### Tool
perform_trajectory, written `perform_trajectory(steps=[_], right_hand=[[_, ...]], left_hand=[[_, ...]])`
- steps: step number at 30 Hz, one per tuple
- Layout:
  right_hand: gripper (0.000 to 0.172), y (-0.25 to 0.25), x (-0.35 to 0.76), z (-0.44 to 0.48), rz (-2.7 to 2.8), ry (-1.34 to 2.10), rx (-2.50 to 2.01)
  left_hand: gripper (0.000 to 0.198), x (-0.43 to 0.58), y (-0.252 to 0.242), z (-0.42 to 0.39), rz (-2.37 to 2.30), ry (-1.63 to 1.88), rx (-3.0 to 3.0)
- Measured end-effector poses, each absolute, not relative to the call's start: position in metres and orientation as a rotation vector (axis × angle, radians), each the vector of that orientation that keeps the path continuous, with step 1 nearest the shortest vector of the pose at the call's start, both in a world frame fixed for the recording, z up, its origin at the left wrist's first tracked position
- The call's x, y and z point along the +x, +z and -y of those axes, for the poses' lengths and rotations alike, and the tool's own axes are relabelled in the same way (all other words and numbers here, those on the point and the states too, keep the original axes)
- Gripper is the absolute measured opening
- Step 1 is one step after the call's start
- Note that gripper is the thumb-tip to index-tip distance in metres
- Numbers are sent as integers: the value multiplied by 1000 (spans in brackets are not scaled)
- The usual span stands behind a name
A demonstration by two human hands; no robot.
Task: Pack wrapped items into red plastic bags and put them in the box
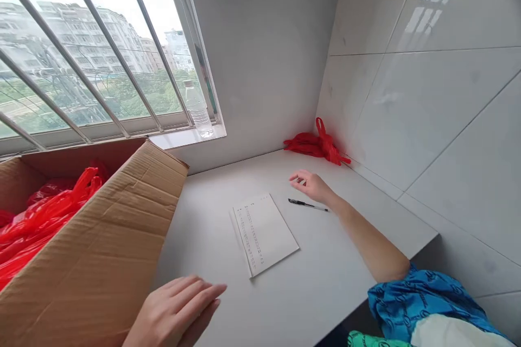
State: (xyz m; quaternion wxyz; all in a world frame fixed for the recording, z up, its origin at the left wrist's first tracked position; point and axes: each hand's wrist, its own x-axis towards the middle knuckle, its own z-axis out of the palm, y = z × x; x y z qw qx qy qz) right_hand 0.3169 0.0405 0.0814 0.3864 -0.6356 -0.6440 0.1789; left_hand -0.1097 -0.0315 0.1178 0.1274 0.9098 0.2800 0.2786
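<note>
My left hand (175, 312) is low in the view beside the cardboard box, fingers stretched out and holding nothing. Beyond it a notebook (271, 233) lies on the white tabletop, with columns of small writing along its left part. A black pen with a clear barrel (308, 205) rests to the right of the notebook. Just above the pen is my right hand (312, 185), its fingers loosely bent and apart, with nothing in them. A tied bundle of red plastic bags (315, 145) lies in the far corner, beyond my right hand.
An open cardboard box (106, 238) with red plastic bags (49, 211) inside takes up the left. A clear bottle (197, 111) stands on the windowsill by the barred window. A grey wall and a tiled wall (439, 119) bound the tabletop (293, 293).
</note>
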Motion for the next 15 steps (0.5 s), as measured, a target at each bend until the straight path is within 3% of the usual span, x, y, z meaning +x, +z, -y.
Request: perform_trajectory(steps=[2, 7, 15], right_hand=[[25, 80, 355, -63, 1493, 361, -1770], [49, 75, 429, -94, 1162, 239, -2036], [44, 84, 434, -99, 1150, 141, -1889]], left_hand=[[20, -91, 85, 27, -727, 633, 2685], [31, -67, 34, 18, -775, 428, 2570], [38, -71, 18, 14, -803, 394, 2500]])
